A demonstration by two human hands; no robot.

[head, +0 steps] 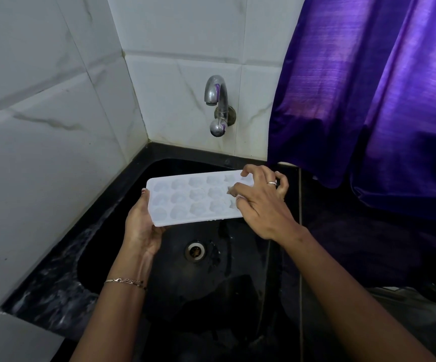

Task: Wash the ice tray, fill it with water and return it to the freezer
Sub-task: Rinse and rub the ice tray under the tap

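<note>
A white ice tray with several shaped moulds is held level over a black sink. My left hand grips the tray's left end from below, thumb on the rim. Over the tray's right end lies my right hand, its fingertips pressed into the moulds there. A chrome tap juts from the tiled wall above and behind the tray; no water runs from its spout.
The sink's drain lies right below the tray. White marble-look tiles close off the left and back. A purple curtain hangs at the right, over a dark counter.
</note>
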